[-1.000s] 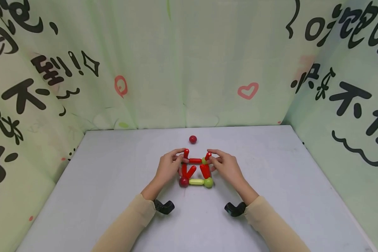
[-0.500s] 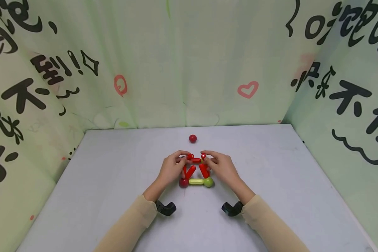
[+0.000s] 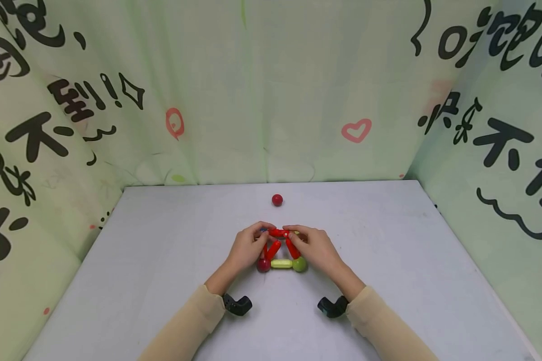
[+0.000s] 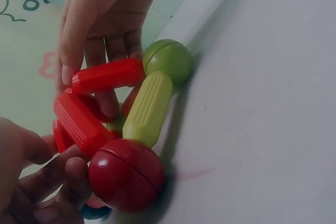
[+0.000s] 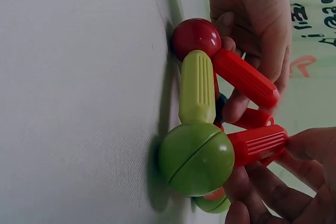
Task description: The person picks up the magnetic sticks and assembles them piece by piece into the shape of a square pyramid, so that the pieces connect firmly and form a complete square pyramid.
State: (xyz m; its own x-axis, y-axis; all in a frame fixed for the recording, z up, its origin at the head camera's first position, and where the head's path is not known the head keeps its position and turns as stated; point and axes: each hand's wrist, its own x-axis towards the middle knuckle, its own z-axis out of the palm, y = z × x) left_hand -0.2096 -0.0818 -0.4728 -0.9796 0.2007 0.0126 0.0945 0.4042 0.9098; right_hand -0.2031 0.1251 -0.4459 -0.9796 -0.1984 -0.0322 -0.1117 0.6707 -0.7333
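A pale grey table (image 3: 162,281) is standing inside green curtains (image 3: 262,100) printed with black characters and pink hearts, and near its middle a person is working both hands over a small frame of magnetic rods and balls. The base is already lying joined on the table: a red ball (image 3: 263,264), a yellow rod (image 3: 281,263) and a green ball (image 3: 299,263) in a row, touching end to end. From those two balls red rods (image 3: 273,247) are leaning up and inward, and the left hand (image 3: 247,246) and right hand (image 3: 315,246) are each pinching one at the top, fingers (image 3: 263,228) curled round the rod ends and bringing the tips together at a peak. The right wrist view is showing a blue ball (image 5: 220,107) and a second green ball (image 5: 214,203) at the far side, mostly hidden behind the fingers, so the base there looks built too, though I cannot tell how many rods are joining it. To my eye the frame is mostly made; what is left is capping the peak. A loose red ball (image 3: 277,200) is sitting apart, farther back on the table, untouched.
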